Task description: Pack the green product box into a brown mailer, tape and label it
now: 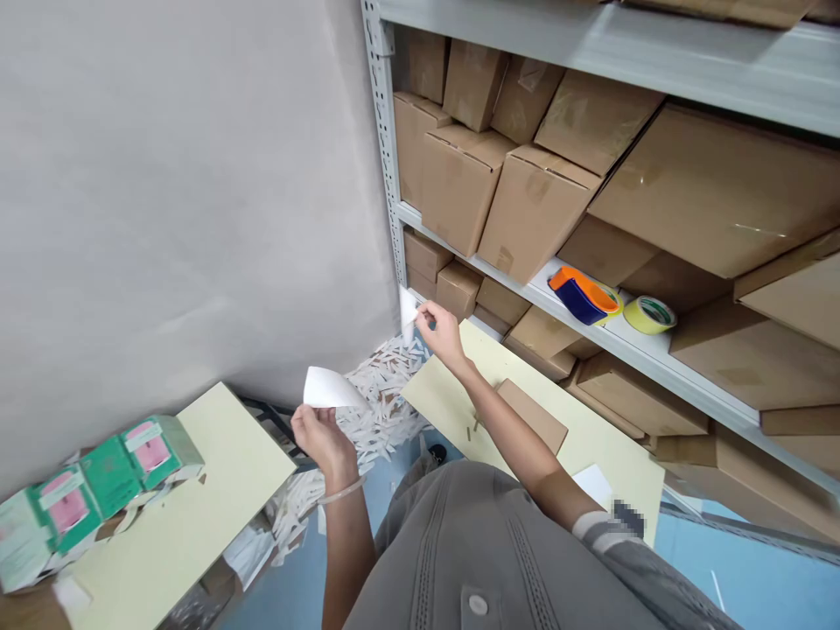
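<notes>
Between the fingers of my left hand (pixel 323 435) is a white piece of paper (pixel 328 388), its far end curling to the right. My right hand (pixel 441 332) pinches a narrow white paper strip (pixel 408 313) near the metal shelf post. The two hands are apart, each with its own paper. Below and between them, a heap of white paper strips (pixel 384 398) covers the floor by the wall. Under my right forearm, a flat brown cardboard box (pixel 533 415) lies on the pale yellow table (pixel 452 394).
Grey metal shelves (pixel 696 367) on the right hold many cardboard boxes (pixel 538 206). An orange and blue tape dispenser (pixel 584 296) and a yellow tape roll (pixel 649 314) sit on one shelf. Green and pink packages (pixel 111 472) lie on the left table (pixel 229 455). A grey wall (pixel 197 175) stands ahead.
</notes>
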The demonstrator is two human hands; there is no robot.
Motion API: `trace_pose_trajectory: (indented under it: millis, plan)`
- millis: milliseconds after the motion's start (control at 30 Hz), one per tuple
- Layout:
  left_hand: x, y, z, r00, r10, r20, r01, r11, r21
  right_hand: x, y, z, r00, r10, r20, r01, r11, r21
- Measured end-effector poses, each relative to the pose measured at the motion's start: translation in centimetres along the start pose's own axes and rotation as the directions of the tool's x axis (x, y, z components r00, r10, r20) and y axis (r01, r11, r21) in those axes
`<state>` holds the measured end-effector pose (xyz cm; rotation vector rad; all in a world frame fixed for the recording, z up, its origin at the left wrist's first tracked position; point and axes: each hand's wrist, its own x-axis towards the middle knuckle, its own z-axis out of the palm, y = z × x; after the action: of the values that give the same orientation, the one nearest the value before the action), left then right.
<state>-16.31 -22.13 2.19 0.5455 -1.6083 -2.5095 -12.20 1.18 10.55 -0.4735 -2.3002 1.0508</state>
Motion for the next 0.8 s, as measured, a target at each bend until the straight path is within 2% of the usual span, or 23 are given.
trace_pose_trajectory:
  millis: [100, 167, 333, 400, 467, 533, 633, 700, 800]
  plan:
    - [-1.2, -0.3, 0.9, 0.998, -0.014, 0.058, 0.013, 1.000, 0.018, -0.3, 0.5, 1.3, 0.981, -0.040, 0.190, 0.042, 0.999, -0.006]
    - [-1.9, -0.4, 1.4, 0.996, -0.012, 0.086, 0.008, 0.999, 0.039, -1.3, 1.2, 1.6, 0.965, 0.018, 0.261, -0.011, 1.000, -0.028]
    - [-3.7, -0.9, 2.7, 0.990, 0.034, 0.134, -0.051, 0.990, 0.128, -5.2, 2.6, 0.8, 0.955, 0.142, 0.260, -0.158, 0.987, 0.040]
    - [-4.9, -1.1, 3.5, 0.977, 0.075, 0.202, -0.116, 0.973, 0.199, -6.7, 2.2, 0.1, 0.960, 0.128, 0.250, -0.166, 0.976, 0.138]
    - [-6.4, -1.2, 4.4, 0.942, 0.116, 0.316, -0.204, 0.943, 0.262, -8.0, 1.5, -0.6, 0.966, 0.099, 0.239, -0.161, 0.954, 0.254]
    - [-8.2, -1.3, 5.5, 0.861, 0.141, 0.489, -0.320, 0.898, 0.303, -9.1, 0.7, -1.4, 0.969, 0.114, 0.217, -0.188, 0.914, 0.360]
    - [-10.8, -1.6, 6.9, 0.675, 0.134, 0.726, -0.500, 0.807, 0.315, -10.4, 0.0, -3.1, 0.957, 0.246, 0.155, -0.290, 0.828, 0.479]
    - [-12.2, -1.9, 7.6, 0.577, 0.130, 0.806, -0.593, 0.746, 0.304, -11.2, 0.1, -4.2, 0.930, 0.350, 0.107, -0.351, 0.769, 0.534]
    - [-13.9, -2.7, 8.3, 0.469, 0.133, 0.873, -0.690, 0.673, 0.268, -12.3, 0.8, -5.8, 0.875, 0.484, 0.023, -0.408, 0.709, 0.575]
